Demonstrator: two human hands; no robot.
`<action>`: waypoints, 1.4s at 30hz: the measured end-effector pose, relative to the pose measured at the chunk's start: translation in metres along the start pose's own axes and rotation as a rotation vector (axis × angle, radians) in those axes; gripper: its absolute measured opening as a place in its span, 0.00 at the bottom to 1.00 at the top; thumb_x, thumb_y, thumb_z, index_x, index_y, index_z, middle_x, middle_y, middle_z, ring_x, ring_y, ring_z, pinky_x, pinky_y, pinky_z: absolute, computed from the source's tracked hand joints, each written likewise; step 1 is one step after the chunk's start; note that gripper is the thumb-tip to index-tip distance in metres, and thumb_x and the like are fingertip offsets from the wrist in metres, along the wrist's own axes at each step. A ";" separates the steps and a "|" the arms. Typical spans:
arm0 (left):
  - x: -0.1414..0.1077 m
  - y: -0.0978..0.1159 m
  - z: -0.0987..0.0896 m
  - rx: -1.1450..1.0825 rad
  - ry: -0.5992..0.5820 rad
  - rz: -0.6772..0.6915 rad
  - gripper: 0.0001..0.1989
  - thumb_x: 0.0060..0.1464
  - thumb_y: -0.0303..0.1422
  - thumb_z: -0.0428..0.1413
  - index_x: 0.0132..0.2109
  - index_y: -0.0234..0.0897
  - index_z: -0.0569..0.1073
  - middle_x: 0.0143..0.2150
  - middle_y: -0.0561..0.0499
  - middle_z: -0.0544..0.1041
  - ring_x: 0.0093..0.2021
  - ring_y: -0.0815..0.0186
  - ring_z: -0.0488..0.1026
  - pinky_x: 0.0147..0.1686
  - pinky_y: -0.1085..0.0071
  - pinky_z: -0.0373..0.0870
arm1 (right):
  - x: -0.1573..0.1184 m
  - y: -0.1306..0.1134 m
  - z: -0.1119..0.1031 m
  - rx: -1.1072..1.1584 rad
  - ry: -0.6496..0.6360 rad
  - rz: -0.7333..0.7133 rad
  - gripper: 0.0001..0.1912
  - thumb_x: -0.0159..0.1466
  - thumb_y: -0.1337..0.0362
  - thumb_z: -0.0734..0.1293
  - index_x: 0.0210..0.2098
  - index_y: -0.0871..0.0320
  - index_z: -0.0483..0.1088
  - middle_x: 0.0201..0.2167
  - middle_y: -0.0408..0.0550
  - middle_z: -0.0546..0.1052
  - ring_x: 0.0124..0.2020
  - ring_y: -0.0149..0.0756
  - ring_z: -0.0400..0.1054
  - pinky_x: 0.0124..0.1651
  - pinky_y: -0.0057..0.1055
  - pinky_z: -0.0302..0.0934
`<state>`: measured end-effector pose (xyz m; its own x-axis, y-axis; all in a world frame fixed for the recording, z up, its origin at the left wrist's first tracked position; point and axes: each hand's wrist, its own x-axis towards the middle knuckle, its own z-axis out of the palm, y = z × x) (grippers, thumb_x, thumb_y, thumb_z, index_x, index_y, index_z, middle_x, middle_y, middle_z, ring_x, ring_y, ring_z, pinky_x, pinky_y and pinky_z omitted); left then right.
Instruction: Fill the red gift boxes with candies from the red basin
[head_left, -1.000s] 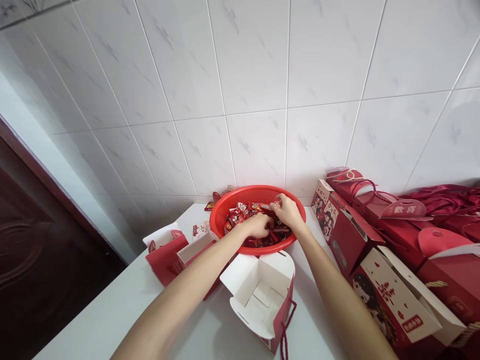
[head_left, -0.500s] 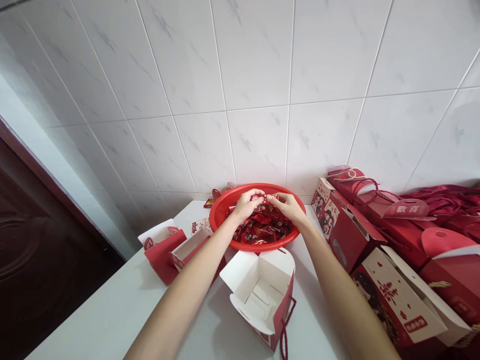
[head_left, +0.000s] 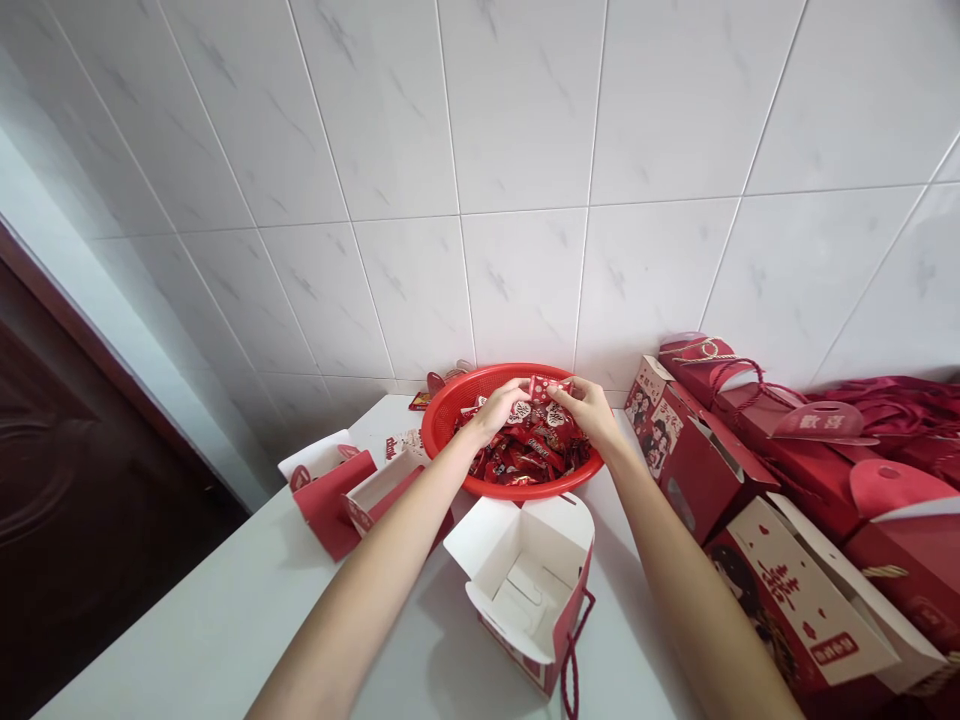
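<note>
A red plastic basket (head_left: 435, 432) stands against the tiled wall, filled with small red wrapped packets (head_left: 529, 455). Above its contents, a red packet with pale dots (head_left: 546, 390) is stretched between both hands. My left hand (head_left: 502, 408) pinches its left end, and my right hand (head_left: 589, 408) has its fingers closed on the right end. Just in front of the basket sits an open box (head_left: 536, 585), white inside and red outside, with its flaps spread and a dark red cord hanging at its right side. Nothing shows inside this box.
Two open red-and-white boxes (head_left: 337, 505) lie left of my left forearm. Many red gift boxes (head_left: 810, 590) crowd the right side, with dark red fabric (head_left: 892, 405) behind them. A dark door (head_left: 90, 480) is at the far left, past the white table's edge (head_left: 187, 620).
The dotted packet shows more fully between my hands, which have moved slightly apart. The whole view has shifted a little.
</note>
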<state>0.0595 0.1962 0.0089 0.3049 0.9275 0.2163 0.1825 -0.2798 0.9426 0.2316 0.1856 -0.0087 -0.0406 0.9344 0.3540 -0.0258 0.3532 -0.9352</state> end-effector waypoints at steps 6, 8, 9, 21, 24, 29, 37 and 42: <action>-0.005 -0.004 0.003 0.065 -0.177 -0.006 0.17 0.51 0.40 0.59 0.45 0.34 0.78 0.43 0.48 0.80 0.47 0.57 0.75 0.49 0.63 0.69 | -0.001 -0.001 0.001 0.017 -0.025 0.003 0.26 0.49 0.40 0.73 0.28 0.58 0.69 0.26 0.45 0.75 0.28 0.35 0.68 0.31 0.29 0.63; -0.003 -0.008 0.002 0.091 -0.156 0.013 0.14 0.51 0.39 0.59 0.40 0.33 0.78 0.38 0.48 0.81 0.41 0.58 0.76 0.45 0.62 0.70 | -0.001 -0.002 0.001 0.000 -0.030 0.002 0.26 0.49 0.40 0.73 0.26 0.57 0.67 0.24 0.44 0.74 0.27 0.34 0.68 0.31 0.29 0.63; -0.001 -0.011 0.001 0.099 -0.121 0.027 0.12 0.51 0.38 0.59 0.37 0.33 0.78 0.36 0.48 0.80 0.39 0.58 0.76 0.44 0.62 0.70 | -0.001 -0.003 0.001 0.001 -0.022 0.003 0.26 0.49 0.40 0.73 0.26 0.57 0.67 0.24 0.44 0.74 0.27 0.33 0.67 0.31 0.29 0.63; 0.004 -0.007 -0.001 -0.073 0.197 0.120 0.09 0.54 0.34 0.57 0.40 0.34 0.75 0.41 0.46 0.81 0.41 0.61 0.78 0.46 0.64 0.74 | 0.002 -0.003 0.001 0.135 -0.065 0.106 0.19 0.45 0.54 0.77 0.27 0.58 0.67 0.29 0.43 0.74 0.32 0.33 0.69 0.36 0.31 0.72; 0.000 -0.001 0.001 -0.067 0.142 -0.069 0.08 0.52 0.31 0.57 0.40 0.36 0.74 0.37 0.48 0.81 0.36 0.62 0.79 0.41 0.65 0.75 | 0.004 -0.002 -0.001 0.111 0.017 0.112 0.18 0.45 0.56 0.75 0.27 0.58 0.65 0.27 0.41 0.72 0.30 0.31 0.68 0.31 0.29 0.70; -0.014 0.002 0.003 0.408 -0.415 -0.361 0.02 0.43 0.29 0.59 0.25 0.36 0.75 0.24 0.49 0.78 0.27 0.61 0.77 0.30 0.68 0.72 | 0.006 0.001 -0.002 0.098 0.182 0.109 0.17 0.45 0.59 0.73 0.29 0.56 0.64 0.27 0.40 0.71 0.28 0.30 0.67 0.26 0.27 0.65; -0.021 0.002 0.005 0.991 -0.405 -0.279 0.37 0.30 0.42 0.68 0.54 0.42 0.77 0.54 0.37 0.77 0.52 0.41 0.75 0.44 0.57 0.73 | 0.002 -0.004 -0.001 0.066 0.124 0.128 0.16 0.46 0.60 0.71 0.34 0.58 0.70 0.29 0.44 0.74 0.31 0.33 0.69 0.26 0.26 0.65; -0.019 -0.002 0.006 0.949 -0.528 -0.297 0.34 0.35 0.49 0.66 0.52 0.42 0.77 0.54 0.40 0.78 0.51 0.46 0.75 0.47 0.61 0.72 | 0.002 -0.005 0.000 0.046 0.127 0.131 0.16 0.46 0.61 0.71 0.35 0.58 0.70 0.28 0.43 0.74 0.30 0.32 0.69 0.27 0.26 0.64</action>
<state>0.0587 0.1780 0.0020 0.4477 0.8304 -0.3318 0.8823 -0.3498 0.3150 0.2320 0.1858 -0.0038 0.0800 0.9717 0.2223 -0.0745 0.2282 -0.9708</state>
